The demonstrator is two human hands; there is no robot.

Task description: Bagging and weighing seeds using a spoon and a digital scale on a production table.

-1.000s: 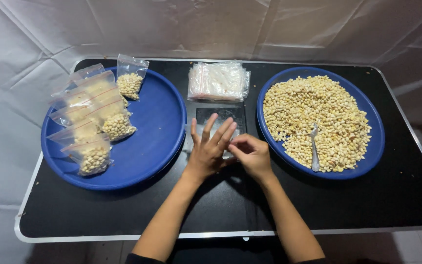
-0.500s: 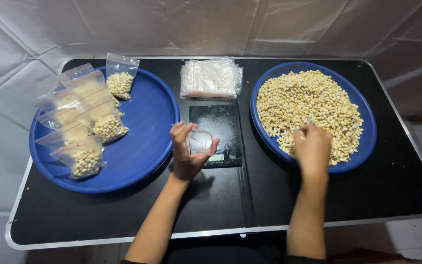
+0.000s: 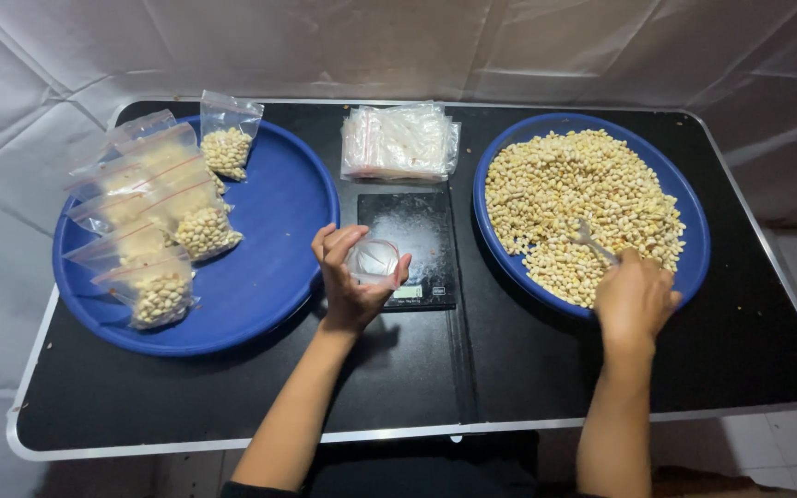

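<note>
Black folding surface (image 3: 417, 387) before a draped white cloth backdrop (image 3: 398, 46). The right hand (image 3: 634, 300) is closed around a scoop (image 3: 594, 242), apparently clear plastic and partly hidden, in the blue tray of pale kernels (image 3: 592, 198). The left hand (image 3: 352, 281), fingers curled, holds a small clear bag (image 3: 373, 260) open over the black scale (image 3: 412, 244).

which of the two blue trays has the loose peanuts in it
The blue tray on the right, where the right hand works a small scoop in the loose pile. The left blue tray holds only filled clear bags.
</note>
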